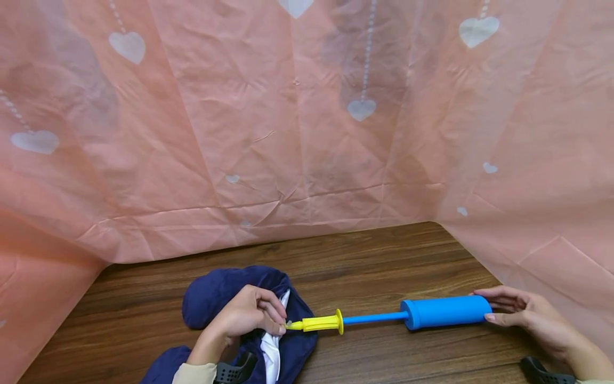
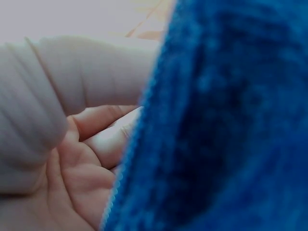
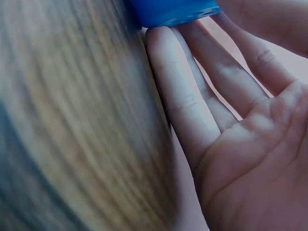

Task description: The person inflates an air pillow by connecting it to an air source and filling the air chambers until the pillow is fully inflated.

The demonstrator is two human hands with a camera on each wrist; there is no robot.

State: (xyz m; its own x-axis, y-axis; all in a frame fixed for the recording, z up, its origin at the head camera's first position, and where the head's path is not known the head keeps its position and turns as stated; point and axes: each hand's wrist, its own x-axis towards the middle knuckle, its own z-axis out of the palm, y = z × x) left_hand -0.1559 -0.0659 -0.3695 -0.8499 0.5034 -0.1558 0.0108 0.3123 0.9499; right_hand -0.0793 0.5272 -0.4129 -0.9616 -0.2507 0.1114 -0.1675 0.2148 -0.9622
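Note:
A navy fabric neck pillow lies on the table, its zipped edge open over a white inner liner. My left hand rests over the pillow and pinches a small clear valve at the yellow nozzle tip of a hand pump. The pump lies level, with a yellow handle, a blue rod drawn out and a blue barrel. At the barrel's far end, my right hand holds it between thumb and fingers. The barrel's end meets the fingertips in the right wrist view.
A dark wood-grain table lies under everything. Pink sheeting with pale hearts hangs behind it and along both sides. Black wrist straps show on the left wrist and right wrist.

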